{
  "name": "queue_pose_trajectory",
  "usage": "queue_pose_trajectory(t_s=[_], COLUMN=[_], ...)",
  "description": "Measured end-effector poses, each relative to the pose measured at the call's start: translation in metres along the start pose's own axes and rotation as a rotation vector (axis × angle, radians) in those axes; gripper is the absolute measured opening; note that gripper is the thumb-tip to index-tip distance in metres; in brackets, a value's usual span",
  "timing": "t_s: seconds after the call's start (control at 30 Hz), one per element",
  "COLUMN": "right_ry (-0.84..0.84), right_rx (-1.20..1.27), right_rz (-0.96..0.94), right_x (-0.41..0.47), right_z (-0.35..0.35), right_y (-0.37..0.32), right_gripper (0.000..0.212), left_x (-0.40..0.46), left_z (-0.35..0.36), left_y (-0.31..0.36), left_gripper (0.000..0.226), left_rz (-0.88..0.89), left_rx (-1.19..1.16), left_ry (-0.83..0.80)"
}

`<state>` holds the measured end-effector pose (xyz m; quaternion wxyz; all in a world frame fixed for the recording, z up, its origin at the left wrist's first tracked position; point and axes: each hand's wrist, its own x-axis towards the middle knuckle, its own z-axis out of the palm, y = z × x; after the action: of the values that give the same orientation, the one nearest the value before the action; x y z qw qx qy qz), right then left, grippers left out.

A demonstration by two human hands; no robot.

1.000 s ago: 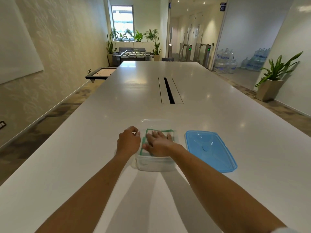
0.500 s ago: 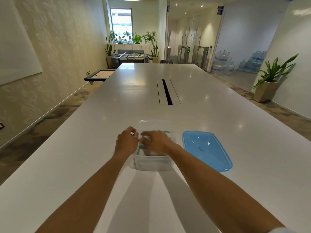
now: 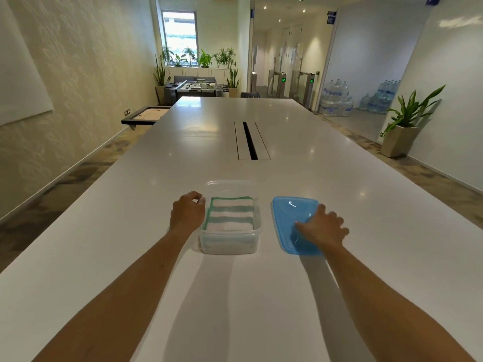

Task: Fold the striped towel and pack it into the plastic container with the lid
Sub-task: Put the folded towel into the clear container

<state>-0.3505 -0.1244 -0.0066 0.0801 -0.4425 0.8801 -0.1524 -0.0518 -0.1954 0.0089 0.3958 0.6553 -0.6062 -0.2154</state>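
long white table [image 3: 146, 231] in a meeting room. striped towel [image 3: 231, 214] is seen folded inside the clear container [image 3: 230, 241]. blue lid [image 3: 292, 226] lies just right of the container, long axis running away. right hand [image 3: 322, 228] is laid spread on the lid; left hand [image 3: 187, 212], loosely curled, touches the container's left wall.

We see the striped towel [image 3: 230, 215] folded into a neat rectangle, white with green bands and a green edge, lying flat inside the clear plastic container [image 3: 230, 241]. The container stands open and upright on the worktop. Its blue translucent lid [image 3: 288, 212] lies flat just beside it on the right, apart from it.
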Motion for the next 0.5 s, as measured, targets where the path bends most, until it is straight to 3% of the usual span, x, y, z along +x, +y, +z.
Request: queue_pose_trajectory(t_s=[0.17,0.27,0.4,0.5], right_ry=[-0.085,-0.107,-0.138,-0.093], right_rx=[-0.106,0.061,0.250,0.317], right_rz=[0.037,0.024,0.052,0.019], right_x=[0.002,0.001,0.002,0.005], right_z=[-0.001,-0.002,-0.006,-0.021], right_y=[0.024,0.021,0.012,-0.001], right_gripper=[0.098,0.100,0.089,0.067], left_x=[0.000,0.000,0.000,0.004], left_z=[0.000,0.000,-0.001,-0.003], left_y=[0.001,0.001,0.000,0.000], left_gripper=[0.022,0.023,0.023,0.024], left_rz=[-0.004,0.002,0.011,-0.019], left_rx=[0.010,0.021,0.035,0.031], left_ry=[0.000,0.000,-0.007,-0.050])
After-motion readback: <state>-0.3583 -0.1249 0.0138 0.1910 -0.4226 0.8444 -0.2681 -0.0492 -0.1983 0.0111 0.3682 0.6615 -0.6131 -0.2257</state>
